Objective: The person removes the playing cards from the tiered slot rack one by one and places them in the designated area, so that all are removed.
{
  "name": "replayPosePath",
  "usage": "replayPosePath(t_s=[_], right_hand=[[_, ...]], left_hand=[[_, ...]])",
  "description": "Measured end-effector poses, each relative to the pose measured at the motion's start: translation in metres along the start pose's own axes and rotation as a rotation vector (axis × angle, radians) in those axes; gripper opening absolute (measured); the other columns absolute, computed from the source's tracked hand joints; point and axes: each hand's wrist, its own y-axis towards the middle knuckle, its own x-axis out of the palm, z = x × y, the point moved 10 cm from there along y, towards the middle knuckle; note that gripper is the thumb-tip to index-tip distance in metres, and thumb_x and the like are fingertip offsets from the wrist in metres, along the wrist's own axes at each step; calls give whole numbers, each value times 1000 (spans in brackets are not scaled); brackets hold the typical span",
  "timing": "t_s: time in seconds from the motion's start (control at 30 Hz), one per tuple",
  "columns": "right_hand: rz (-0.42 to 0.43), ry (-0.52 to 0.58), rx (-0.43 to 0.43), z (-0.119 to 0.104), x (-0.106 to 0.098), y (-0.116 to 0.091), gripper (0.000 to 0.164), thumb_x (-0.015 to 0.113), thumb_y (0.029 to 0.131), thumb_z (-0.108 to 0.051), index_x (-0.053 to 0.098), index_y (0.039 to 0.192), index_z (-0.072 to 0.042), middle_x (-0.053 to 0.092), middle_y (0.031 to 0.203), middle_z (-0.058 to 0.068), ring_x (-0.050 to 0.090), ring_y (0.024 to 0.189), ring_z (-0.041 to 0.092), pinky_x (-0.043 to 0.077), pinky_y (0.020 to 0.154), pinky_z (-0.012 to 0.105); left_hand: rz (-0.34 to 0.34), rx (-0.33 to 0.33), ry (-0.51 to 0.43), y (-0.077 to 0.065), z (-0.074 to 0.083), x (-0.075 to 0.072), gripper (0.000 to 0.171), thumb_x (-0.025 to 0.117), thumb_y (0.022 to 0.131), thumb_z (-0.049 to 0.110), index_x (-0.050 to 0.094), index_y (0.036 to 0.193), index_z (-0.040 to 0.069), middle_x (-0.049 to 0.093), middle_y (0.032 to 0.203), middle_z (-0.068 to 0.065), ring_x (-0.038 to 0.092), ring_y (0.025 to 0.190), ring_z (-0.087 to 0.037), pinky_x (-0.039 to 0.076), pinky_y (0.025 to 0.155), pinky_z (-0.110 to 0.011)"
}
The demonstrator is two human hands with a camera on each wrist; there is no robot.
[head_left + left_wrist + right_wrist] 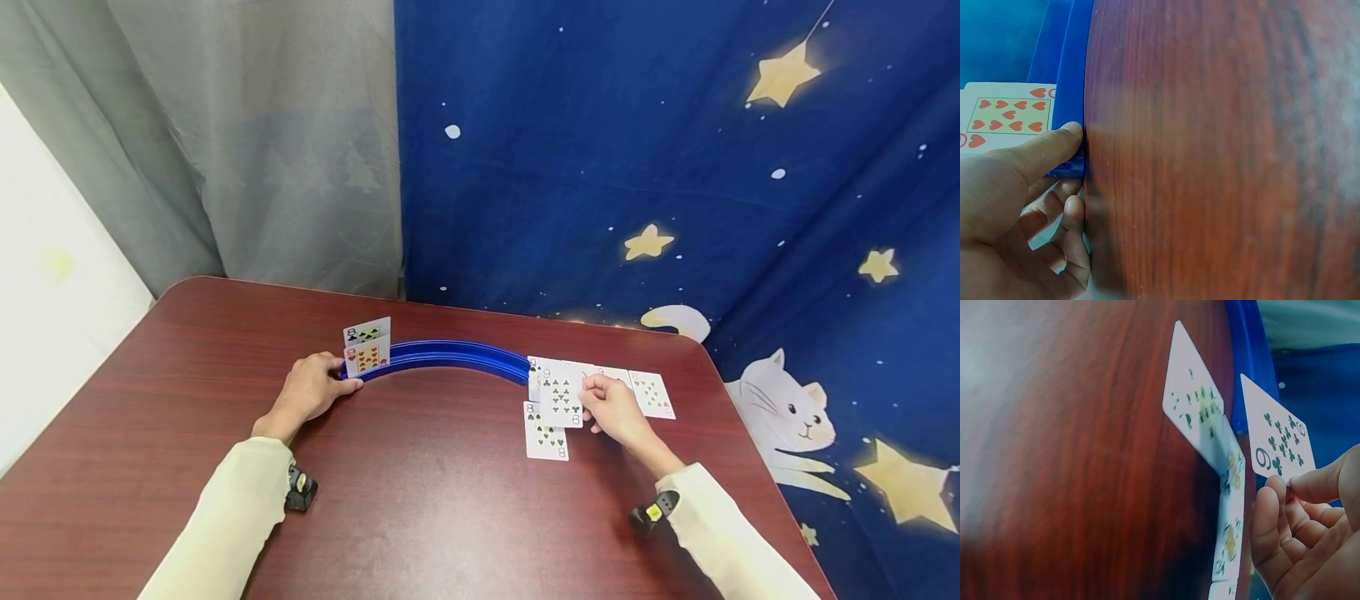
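Note:
A long curved blue card holder (457, 353) lies on the table. My left hand (306, 390) grips its left end, the thumb pressing on the front edge in the left wrist view. Standing in the slots at that end are a nine of hearts (367, 357) and, behind it, a black-suited eight (367, 332). My right hand (617, 408) pinches a nine of clubs (1282, 434) by its edge, raised near the holder's right end. Beneath that card lies a black-suited eight (547, 446), partly covered.
To the right runs a row of face-up cards, partly hidden by the right hand, with a card (652, 394) at its far end. The reddish-brown wooden table (420, 517) ends at a blue star-patterned curtain (525, 167) and a grey curtain (300, 150).

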Motion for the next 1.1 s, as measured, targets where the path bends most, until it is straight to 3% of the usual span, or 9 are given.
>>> replayPosePath(t_s=[0.3,0.53,0.87,1.1], right_hand=[[-31,-71,2,20,-6,-7,13,56,95,-4,61,104,4,64,70,7,58,60,14,51,48,28],[-71,-100,9,30,-11,-14,23,56,94,-3,57,115,6,61,64,5,56,55,14,49,46,28],[-119,-116,70,45,-14,-19,30,58,93,-3,54,121,8,69,78,7,61,59,13,50,49,29],[-139,-142,61,46,-13,-20,28,60,92,-4,56,117,8,70,77,7,63,56,14,50,48,31]], left_hand=[[-7,-3,5,0,1,0,47,74,90,24,65,119,-11,63,110,-24,57,93,-36,46,86,-52],[-14,-12,2,1,0,1,47,73,90,25,65,120,-10,63,111,-23,57,93,-36,45,85,-51],[-18,-14,13,1,1,1,49,73,90,25,64,121,-12,63,112,-24,57,94,-36,45,85,-52],[-23,-15,15,0,1,1,52,73,91,25,61,125,-12,62,115,-26,57,97,-38,45,88,-53]])
